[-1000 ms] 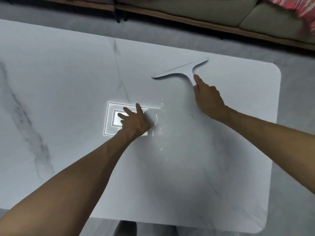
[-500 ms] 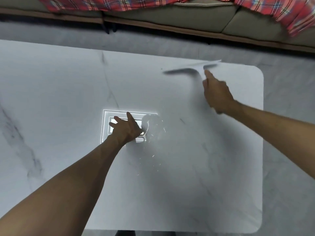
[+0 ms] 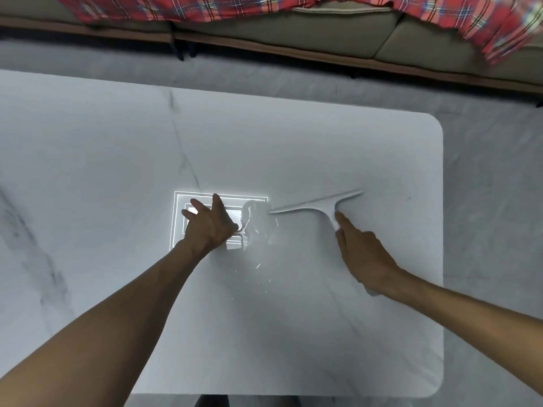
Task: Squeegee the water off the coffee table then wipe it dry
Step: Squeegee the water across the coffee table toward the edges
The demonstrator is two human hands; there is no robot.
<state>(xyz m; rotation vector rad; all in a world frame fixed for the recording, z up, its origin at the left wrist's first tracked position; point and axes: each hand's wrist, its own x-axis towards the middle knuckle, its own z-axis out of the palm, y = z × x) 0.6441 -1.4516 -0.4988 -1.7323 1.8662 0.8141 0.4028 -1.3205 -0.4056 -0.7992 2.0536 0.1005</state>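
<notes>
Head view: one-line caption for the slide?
Right hand grips a white squeegee, blade tip at the puddle on the coffee table; left hand rests flat alongside.

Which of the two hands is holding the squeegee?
The right hand: it grips the squeegee by its handle, forefinger stretched along it. The left hand rests with fingers spread on the table beside the puddle, holding nothing.

There is one white coffee table (image 3: 382,333), and on it there is one squeegee (image 3: 320,204) and one puddle of water (image 3: 258,224), with a few tiny drops (image 3: 258,265) close by. There are two bare hands, one left hand (image 3: 210,227) and one right hand (image 3: 364,254). Past the table there is one sofa (image 3: 293,27) with one red checked blanket (image 3: 176,7) on it, and one bright square of light (image 3: 179,218) shines on the table top.
</notes>
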